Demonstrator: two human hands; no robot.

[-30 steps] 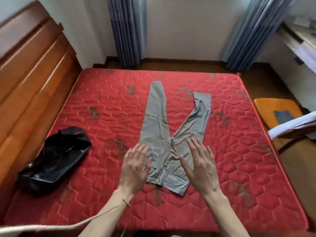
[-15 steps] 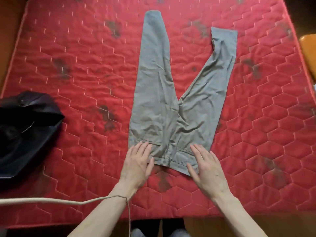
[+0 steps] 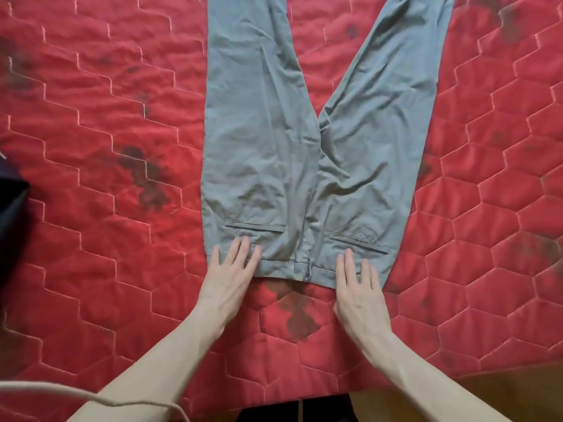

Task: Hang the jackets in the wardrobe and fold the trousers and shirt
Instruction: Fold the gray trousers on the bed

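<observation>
Nearest me, both forearms reach in over the near edge of the mattress (image 3: 91,269). My left hand (image 3: 228,278) lies flat, fingers straight and slightly spread, fingertips on the waistband's left corner; it grips nothing. My right hand (image 3: 359,287) does likewise at the waistband's right end, grip fully open, only pressing.

The trousers (image 3: 289,166) lie back-up on the mattress, waistband toward me, two welt pockets just beyond my fingertips, legs splayed in a V running out of view at the top.

Judgement on the step: smooth outward from the waistband before folding. The seat beyond the pockets is creased, so I'd sweep flat palms away from me, then bring one leg over the other with side seams matched. Lifting by one corner would likely skew the waistband.

Left of the trousers, a dark garment (image 3: 12,214) sits at the frame edge, possibly a jacket; too little shows. The mattress is red, quilted, with dark stains either side of the trousers and below the waistband. A pale cord (image 3: 91,397) crosses my left forearm.
</observation>
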